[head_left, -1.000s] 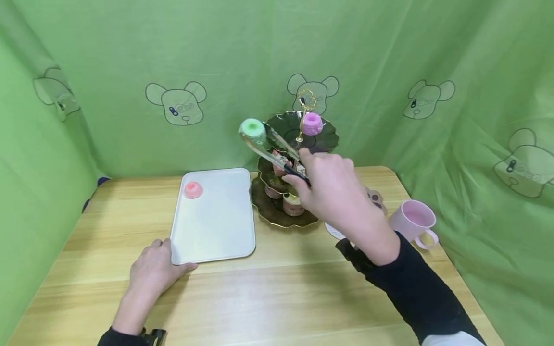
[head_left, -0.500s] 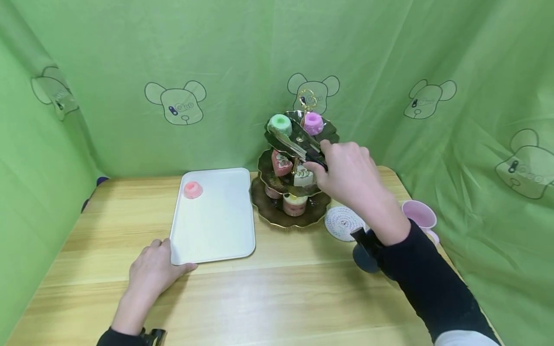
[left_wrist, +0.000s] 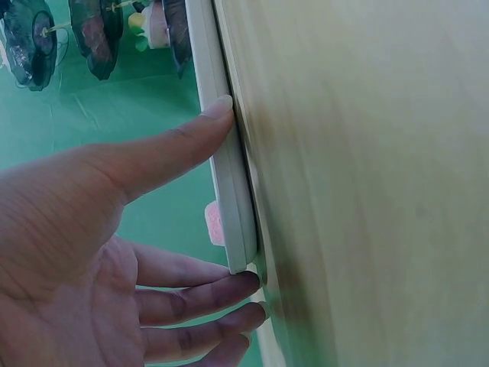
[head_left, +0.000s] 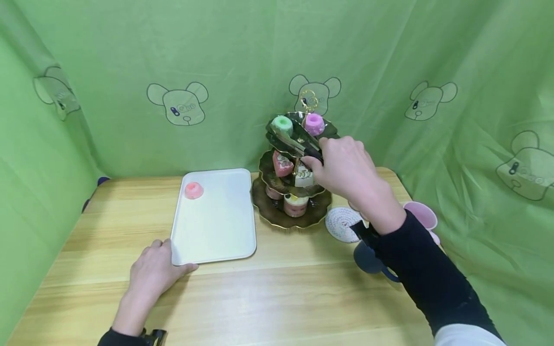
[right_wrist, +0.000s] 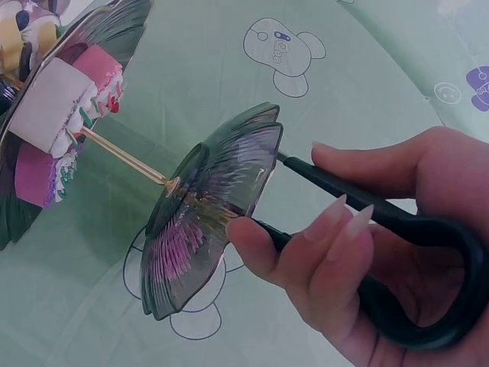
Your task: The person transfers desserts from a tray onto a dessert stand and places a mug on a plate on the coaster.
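My right hand (head_left: 346,163) holds the black handle of a pair of tongs (right_wrist: 374,206), thumb on one arm and fingers on the other. The tongs reach over the top tier of a tiered stand (head_left: 298,226). A green ring-shaped cake (head_left: 283,124) sits at that tier's left, with the tong tips on either side; I cannot tell if they press it. A purple ring-shaped cake (head_left: 314,124) is at the right. My left hand (head_left: 153,266) touches the near-left corner of a white tray (head_left: 214,226), thumb on its front edge, fingers fairly straight at its side.
A pink ring-shaped cake (head_left: 194,190) lies at the tray's far left. Cake slices (head_left: 282,164) and a dessert cup (head_left: 295,205) fill lower tiers. Right of the stand are a woven coaster (head_left: 344,224), a dark blue mug (head_left: 367,258) and a pink mug (head_left: 421,215), partly behind the sleeve.
The right hand has moved right, and the tongs have carried the green cake from beside the stand onto its top tier. The left hand and tray have stayed in place.
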`<action>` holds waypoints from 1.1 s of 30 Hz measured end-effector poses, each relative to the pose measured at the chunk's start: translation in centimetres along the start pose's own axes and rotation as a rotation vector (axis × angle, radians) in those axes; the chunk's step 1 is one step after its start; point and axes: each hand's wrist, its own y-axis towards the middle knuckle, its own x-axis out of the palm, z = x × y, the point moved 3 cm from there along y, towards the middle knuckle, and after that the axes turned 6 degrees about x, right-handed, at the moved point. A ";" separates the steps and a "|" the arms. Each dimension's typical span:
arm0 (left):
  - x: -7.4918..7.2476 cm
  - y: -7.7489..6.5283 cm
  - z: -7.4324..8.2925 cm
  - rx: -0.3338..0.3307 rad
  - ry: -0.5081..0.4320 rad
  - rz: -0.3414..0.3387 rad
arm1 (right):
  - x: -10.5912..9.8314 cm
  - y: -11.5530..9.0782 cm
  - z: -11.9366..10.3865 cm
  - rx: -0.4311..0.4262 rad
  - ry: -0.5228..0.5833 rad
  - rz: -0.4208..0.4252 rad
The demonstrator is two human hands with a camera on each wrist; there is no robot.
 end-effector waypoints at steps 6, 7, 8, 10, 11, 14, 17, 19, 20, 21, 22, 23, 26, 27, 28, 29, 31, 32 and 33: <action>0.0 0.0 0.1 -0.005 -0.009 -0.006 | -0.2 0.0 -0.1 0.017 0.010 -0.005; 0.0 0.0 0.1 -0.006 -0.011 -0.007 | -0.3 -0.1 -0.2 0.017 0.010 0.000; 0.0 0.0 0.1 -0.007 -0.012 -0.007 | -0.3 -0.1 -0.2 0.015 0.011 0.005; 0.0 0.0 0.1 -0.009 -0.012 -0.011 | -0.4 -0.2 -0.3 0.003 0.010 0.018; 0.0 0.0 0.1 -0.009 -0.012 -0.012 | -0.5 -0.4 -0.4 -0.005 0.008 0.028; 0.1 0.0 0.1 -0.009 -0.010 -0.016 | -0.7 -1.1 -0.7 -0.036 0.004 0.072; 0.2 0.0 0.0 -0.005 -0.009 -0.014 | -1.0 -2.4 -1.3 -0.067 0.005 0.130; 0.2 0.0 0.0 -0.006 -0.012 -0.017 | -1.2 -3.4 -2.0 -0.094 0.010 0.166; 0.2 -0.1 0.0 -0.007 -0.013 -0.018 | -1.2 -3.9 -2.4 -0.109 0.014 0.179; 0.2 -0.1 0.0 -0.007 -0.014 -0.019 | -1.2 -4.4 -2.9 -0.127 0.014 0.199; 0.2 -0.1 0.0 -0.008 -0.014 -0.020 | -1.1 -4.8 -3.4 -0.146 0.017 0.211; 0.2 -0.1 0.0 -0.009 -0.016 -0.019 | -1.0 -5.2 -4.0 -0.167 0.023 0.218; 0.1 -0.1 0.0 -0.009 -0.018 -0.013 | 0.3 -5.9 -5.7 -0.220 0.049 0.224; 0.1 0.0 0.0 -0.009 -0.018 -0.010 | 1.0 -6.0 -6.2 -0.231 0.061 0.215; 0.0 0.0 0.0 -0.008 -0.016 -0.007 | 1.8 -6.0 -6.8 -0.238 0.075 0.198; 0.0 0.0 -0.1 -0.006 -0.016 -0.003 | 2.7 -6.0 -7.4 -0.243 0.083 0.184; 0.0 0.0 -0.1 -0.006 -0.013 -0.002 | 4.9 -5.7 -8.4 -0.250 0.079 0.155; 0.0 0.0 -0.1 -0.005 -0.013 -0.002 | 6.0 -5.5 -9.0 -0.256 0.078 0.138; 0.0 0.0 -0.1 -0.004 -0.013 -0.004 | 7.1 -5.3 -9.4 -0.261 0.073 0.126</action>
